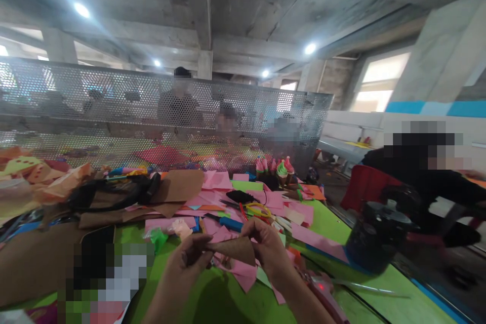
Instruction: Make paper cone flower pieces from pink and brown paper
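Note:
Between my two hands is a brown paper cone [236, 250], its narrow tip pointing left and its wide end to the right. The fingers of my left hand [193, 258] pinch the cone near its tip. My right hand [266, 243] grips the wide end, thumb and fingers closed on the paper edge. Pink paper sheets [243, 276] lie beneath and behind the cone on the green table [212, 296]. Close beyond my right hand are a blue-handled tool [231, 224] and yellow-handled scissors [258, 209].
A pink glue gun [322, 288] lies right of my right arm, near a dark round container [375, 235]. Paper ice-cream cones [283, 168] stand at the back before a perforated metal screen [144, 111]. Brown paper [34, 258] lies left. A seated person [417, 177] is at right.

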`<state>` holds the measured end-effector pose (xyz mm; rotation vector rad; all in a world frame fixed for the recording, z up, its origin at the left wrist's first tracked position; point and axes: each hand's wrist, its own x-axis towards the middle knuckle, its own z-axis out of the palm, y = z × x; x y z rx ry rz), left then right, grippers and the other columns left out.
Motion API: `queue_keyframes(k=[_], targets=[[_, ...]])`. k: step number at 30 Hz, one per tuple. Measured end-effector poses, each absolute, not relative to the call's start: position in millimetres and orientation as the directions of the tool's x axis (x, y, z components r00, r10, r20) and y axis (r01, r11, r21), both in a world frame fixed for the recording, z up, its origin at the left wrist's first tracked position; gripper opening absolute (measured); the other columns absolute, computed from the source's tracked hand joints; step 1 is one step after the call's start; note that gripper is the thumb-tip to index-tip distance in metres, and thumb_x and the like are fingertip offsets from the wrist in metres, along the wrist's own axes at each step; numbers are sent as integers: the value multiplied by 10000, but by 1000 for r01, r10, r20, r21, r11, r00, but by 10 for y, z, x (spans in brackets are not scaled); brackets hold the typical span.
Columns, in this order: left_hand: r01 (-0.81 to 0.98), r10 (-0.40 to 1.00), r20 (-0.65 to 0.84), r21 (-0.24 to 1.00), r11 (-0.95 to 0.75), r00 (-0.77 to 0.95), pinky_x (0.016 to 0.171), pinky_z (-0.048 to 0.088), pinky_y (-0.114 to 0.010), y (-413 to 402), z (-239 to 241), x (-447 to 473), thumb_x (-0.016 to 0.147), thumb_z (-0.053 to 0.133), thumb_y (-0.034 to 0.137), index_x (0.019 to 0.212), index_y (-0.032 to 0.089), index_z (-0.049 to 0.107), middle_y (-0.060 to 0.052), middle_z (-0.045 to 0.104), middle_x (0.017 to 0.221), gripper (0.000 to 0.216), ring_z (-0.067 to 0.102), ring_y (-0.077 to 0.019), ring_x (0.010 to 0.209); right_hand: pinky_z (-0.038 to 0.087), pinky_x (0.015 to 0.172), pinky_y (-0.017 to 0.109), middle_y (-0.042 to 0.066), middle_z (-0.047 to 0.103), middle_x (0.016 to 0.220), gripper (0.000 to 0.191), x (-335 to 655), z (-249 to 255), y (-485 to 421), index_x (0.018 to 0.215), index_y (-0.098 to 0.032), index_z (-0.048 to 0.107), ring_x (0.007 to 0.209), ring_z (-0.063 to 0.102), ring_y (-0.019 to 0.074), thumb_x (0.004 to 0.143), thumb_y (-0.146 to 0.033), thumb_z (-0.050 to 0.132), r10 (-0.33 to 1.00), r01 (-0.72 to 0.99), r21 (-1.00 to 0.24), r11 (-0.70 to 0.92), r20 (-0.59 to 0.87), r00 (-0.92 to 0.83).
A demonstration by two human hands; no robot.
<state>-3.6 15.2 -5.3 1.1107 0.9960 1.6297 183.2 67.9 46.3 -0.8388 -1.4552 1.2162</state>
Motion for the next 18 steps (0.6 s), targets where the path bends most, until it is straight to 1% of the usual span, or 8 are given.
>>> queue_keyframes(k=[2, 4, 11, 14, 16, 18], targets=[[-216, 953, 236, 937, -276, -191, 625, 509, -252, 144, -12, -50, 651, 808, 388, 899, 198, 701, -12, 727, 763, 330, 643, -159, 673, 328, 497, 192, -35, 575, 605, 158, 1827, 431, 697, 623, -183, 608, 573, 455, 113, 512, -72, 598, 932, -123, -958, 257, 280, -230], [-177, 957, 240, 947, -267, -161, 631, 506, -246, 139, 19, -76, 656, 806, 363, 845, 196, 707, -15, 727, 753, 270, 649, -164, 687, 336, 502, 189, -36, 578, 604, 159, 1817, 409, 711, 623, -183, 609, 572, 459, 111, 509, -73, 595, 929, -143, -954, 264, 292, -227], [-57, 954, 263, 960, -273, -142, 577, 452, -216, 114, 36, -119, 685, 776, 320, 745, 191, 713, 13, 668, 619, 155, 590, -136, 593, 354, 492, 188, -40, 575, 571, 168, 1805, 438, 698, 604, -186, 617, 537, 461, 106, 487, -67, 600, 931, -171, -953, 249, 285, -229], [-82, 939, 281, 950, -301, -197, 566, 435, -205, 99, 39, -78, 681, 766, 301, 709, 194, 702, 29, 645, 592, 128, 570, -123, 574, 355, 493, 184, -40, 579, 581, 189, 1816, 495, 662, 609, -186, 635, 550, 465, 106, 491, -45, 589, 932, -168, -962, 217, 255, -257], [-101, 920, 305, 936, -338, -245, 572, 434, -203, 87, 56, -47, 677, 763, 293, 684, 194, 692, 30, 646, 598, 123, 567, -120, 577, 355, 497, 180, -39, 584, 588, 188, 1822, 523, 642, 600, -182, 642, 561, 473, 106, 496, -36, 587, 928, -171, -959, 225, 264, -261], [-113, 917, 309, 932, -345, -252, 581, 439, -207, 74, 86, -29, 665, 772, 292, 659, 191, 681, 23, 662, 612, 136, 577, -124, 585, 357, 497, 182, -39, 583, 580, 170, 1823, 540, 628, 593, -181, 649, 553, 471, 103, 508, -40, 607, 919, -187, -951, 245, 290, -269]])
